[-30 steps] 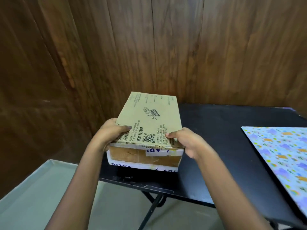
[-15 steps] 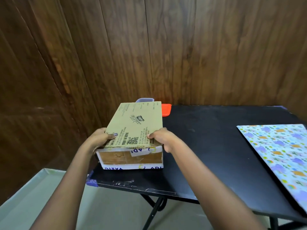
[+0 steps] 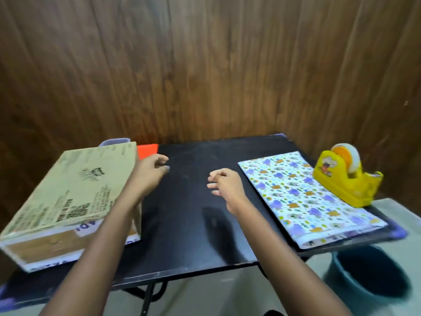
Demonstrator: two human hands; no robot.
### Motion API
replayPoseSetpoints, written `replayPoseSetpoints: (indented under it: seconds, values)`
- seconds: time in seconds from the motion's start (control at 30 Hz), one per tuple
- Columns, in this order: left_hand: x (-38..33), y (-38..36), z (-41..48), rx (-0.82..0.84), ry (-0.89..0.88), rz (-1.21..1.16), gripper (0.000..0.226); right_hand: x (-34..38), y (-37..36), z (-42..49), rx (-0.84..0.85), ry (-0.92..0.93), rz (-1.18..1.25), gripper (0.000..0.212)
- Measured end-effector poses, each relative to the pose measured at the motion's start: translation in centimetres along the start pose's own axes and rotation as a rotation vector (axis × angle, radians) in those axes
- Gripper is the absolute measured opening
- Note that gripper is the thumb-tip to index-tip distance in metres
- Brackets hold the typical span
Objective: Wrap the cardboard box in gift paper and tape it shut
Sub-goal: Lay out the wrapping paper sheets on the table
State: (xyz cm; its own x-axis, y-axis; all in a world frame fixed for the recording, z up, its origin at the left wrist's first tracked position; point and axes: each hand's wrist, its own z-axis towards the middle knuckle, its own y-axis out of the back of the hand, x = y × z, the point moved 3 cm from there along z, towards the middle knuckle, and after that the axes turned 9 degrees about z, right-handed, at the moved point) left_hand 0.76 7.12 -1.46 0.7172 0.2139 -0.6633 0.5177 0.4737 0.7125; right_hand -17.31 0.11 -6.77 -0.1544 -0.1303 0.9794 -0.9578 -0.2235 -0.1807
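Right of the cardboard box (image 3: 75, 190), with your left hand (image 3: 151, 172) and right hand (image 3: 224, 185) loosely curled and empty, slide the gift paper (image 3: 305, 195) flat beside it.

Teal bucket (image 3: 369, 279) beside black table (image 3: 193, 206)

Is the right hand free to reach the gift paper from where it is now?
Probably yes. The right hand holds nothing and hovers just left of the gift paper; only bare table lies between them. The tape dispenser stands beyond the paper.
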Motion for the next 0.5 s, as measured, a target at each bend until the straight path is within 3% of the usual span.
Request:
replayPoseSetpoints:
  seconds: [0.17, 0.4, 0.5]
  values:
    - [-6.1, -9.0, 0.3, 0.235, -0.072, -0.235, 0.016, 1.4, 8.8, 0.7, -0.163, 0.061, -0.021, 0.026]
    - [-12.4, -17.4, 0.4, 0.403, -0.051, -0.395, 0.009, 3.8, 17.4, -0.1, -0.308, 0.164, -0.128, 0.027]
    - [-13.7, -21.8, 1.0, 0.431, 0.042, -0.302, 0.027, 5.8, 21.5, -0.3, -0.438, 0.334, -0.489, 0.018]
